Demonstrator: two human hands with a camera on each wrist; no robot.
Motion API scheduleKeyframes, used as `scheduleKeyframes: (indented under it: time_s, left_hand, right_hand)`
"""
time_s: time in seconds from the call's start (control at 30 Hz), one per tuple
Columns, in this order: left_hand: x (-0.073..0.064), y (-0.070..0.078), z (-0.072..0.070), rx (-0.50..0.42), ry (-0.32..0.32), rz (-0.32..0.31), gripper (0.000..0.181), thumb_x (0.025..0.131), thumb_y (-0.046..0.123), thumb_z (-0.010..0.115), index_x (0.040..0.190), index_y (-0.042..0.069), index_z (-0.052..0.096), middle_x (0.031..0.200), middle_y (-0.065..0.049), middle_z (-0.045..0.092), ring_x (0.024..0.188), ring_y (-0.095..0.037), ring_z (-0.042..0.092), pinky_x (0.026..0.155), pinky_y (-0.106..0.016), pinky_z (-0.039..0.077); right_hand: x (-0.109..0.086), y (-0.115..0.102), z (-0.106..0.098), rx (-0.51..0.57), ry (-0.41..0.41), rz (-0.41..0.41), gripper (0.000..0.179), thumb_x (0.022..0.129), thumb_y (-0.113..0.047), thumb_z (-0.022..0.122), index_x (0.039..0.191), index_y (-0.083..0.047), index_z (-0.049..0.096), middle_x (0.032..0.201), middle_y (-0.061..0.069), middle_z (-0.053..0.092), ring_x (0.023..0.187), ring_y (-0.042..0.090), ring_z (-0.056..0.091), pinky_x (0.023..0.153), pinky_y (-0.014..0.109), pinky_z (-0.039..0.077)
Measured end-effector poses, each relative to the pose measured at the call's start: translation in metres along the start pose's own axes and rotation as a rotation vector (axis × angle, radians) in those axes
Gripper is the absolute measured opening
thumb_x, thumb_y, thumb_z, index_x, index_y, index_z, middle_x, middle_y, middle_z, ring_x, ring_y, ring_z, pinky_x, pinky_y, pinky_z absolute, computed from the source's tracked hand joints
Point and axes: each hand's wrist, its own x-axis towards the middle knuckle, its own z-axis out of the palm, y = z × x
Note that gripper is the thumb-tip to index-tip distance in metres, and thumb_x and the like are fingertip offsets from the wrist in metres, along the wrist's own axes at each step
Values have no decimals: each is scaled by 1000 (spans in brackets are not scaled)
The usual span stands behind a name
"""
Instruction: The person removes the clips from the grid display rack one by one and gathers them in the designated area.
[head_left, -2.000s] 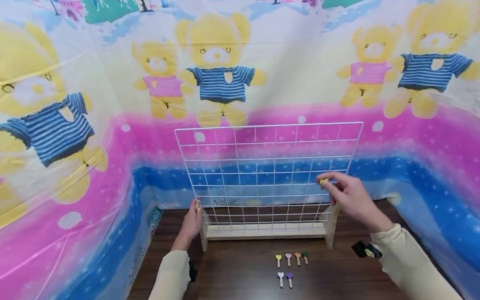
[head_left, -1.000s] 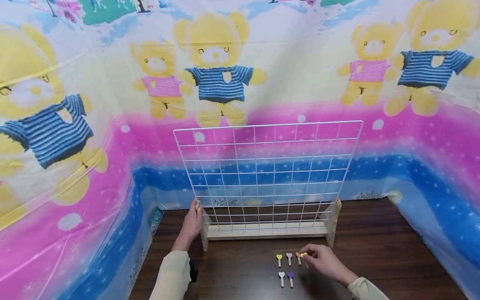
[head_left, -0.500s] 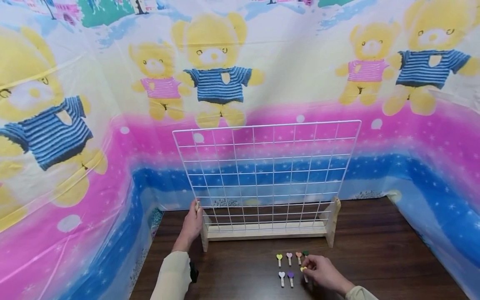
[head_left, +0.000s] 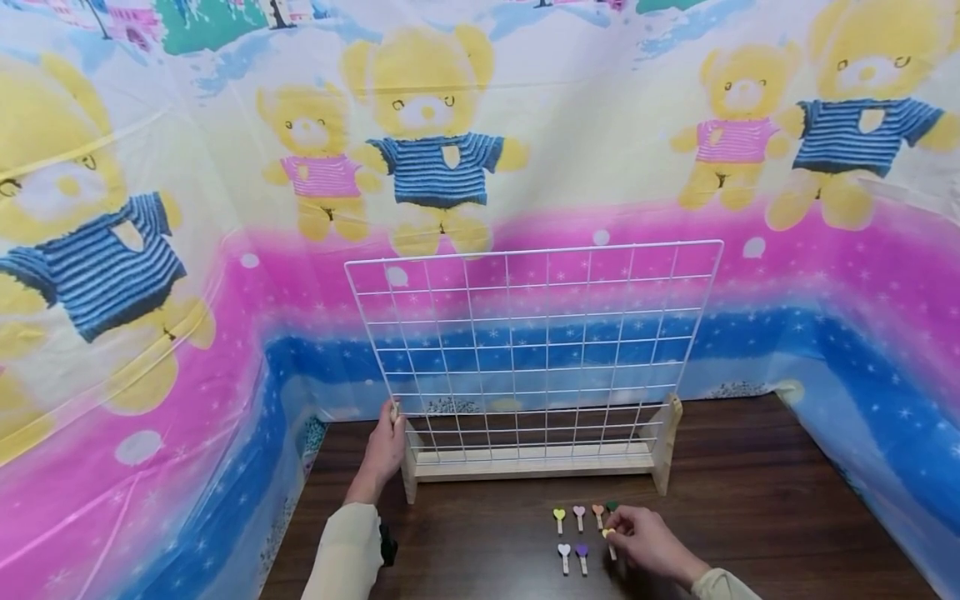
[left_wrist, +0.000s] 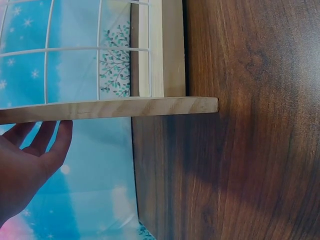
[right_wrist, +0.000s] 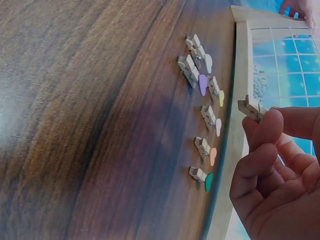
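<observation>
My right hand (head_left: pixel 647 537) pinches a small wooden clothespin with a yellow heart (head_left: pixel 608 533) between thumb and fingers, low over the table. In the right wrist view the pin's wooden legs (right_wrist: pixel 248 107) stick out past the fingertips; its heart is hidden there. Beside it lie heart clothespins: yellow (head_left: pixel 558 516), pink (head_left: pixel 579 513), orange (head_left: pixel 597 511) and green (head_left: pixel 612 506) in a back row, white (head_left: pixel 564 551) and purple (head_left: pixel 582 551) in front. My left hand (head_left: pixel 385 442) holds the left wooden upright (left_wrist: pixel 110 107) of the stand, fingertips against its outer face.
A white wire grid (head_left: pixel 528 325) stands upright in the wooden base (head_left: pixel 532 465) behind the clothespins. Dark wood-grain table (head_left: pixel 480 542) lies under everything. A printed bear curtain (head_left: pixel 585 150) encloses the back and sides.
My right hand has come down from the grid's right side to the table with the yellow heart clothespin, reaching the spot right of the purple one. My left hand stays on the stand.
</observation>
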Motion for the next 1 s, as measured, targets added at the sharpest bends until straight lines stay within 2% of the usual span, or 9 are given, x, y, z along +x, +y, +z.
scheduleKeyframes:
  time_s: [0.3, 0.47, 0.63, 0.83, 1.0]
  left_hand:
    - [-1, -2, -1, -2, -16, -2, 46, 105, 23, 31, 148, 12, 20, 90, -16, 47, 65, -23, 42, 60, -36, 37]
    - [-2, -2, -2, -8, -34, -7, 48, 106, 25, 30, 149, 11, 16, 91, -17, 46, 65, -23, 41, 60, -37, 36]
    - [-1, -1, -1, -5, -25, -1, 47, 106, 25, 30, 149, 11, 18, 90, -15, 46, 66, -24, 41, 60, -37, 36]
    - [0, -1, 0, -6, -19, 4, 46, 105, 24, 31, 148, 11, 20, 106, -21, 50, 74, -25, 47, 65, -38, 39]
    - [0, -1, 0, -6, -21, 0, 46, 106, 23, 31, 148, 11, 18, 102, -20, 49, 70, -24, 44, 61, -37, 37]
  right_hand:
    - [1, -9, -2, 15, 14, -10, 5, 85, -4, 66, 87, -4, 62, 71, 0, 57, 44, 9, 49, 41, 27, 44]
    - [4, -7, 0, 1, 7, -14, 4, 85, -3, 65, 87, -4, 62, 69, -1, 56, 43, 9, 49, 41, 27, 44]
    - [5, -2, 2, -20, 13, -23, 4, 83, -1, 65, 85, -4, 62, 67, -2, 56, 42, 7, 48, 41, 26, 43]
    - [7, 5, 8, -22, -27, -32, 5, 83, -3, 66, 82, -3, 61, 66, -2, 57, 43, 6, 48, 41, 26, 43]
    - [9, 9, 15, -17, -60, -27, 8, 84, -5, 67, 79, -6, 61, 64, -3, 57, 42, 6, 48, 41, 25, 43]
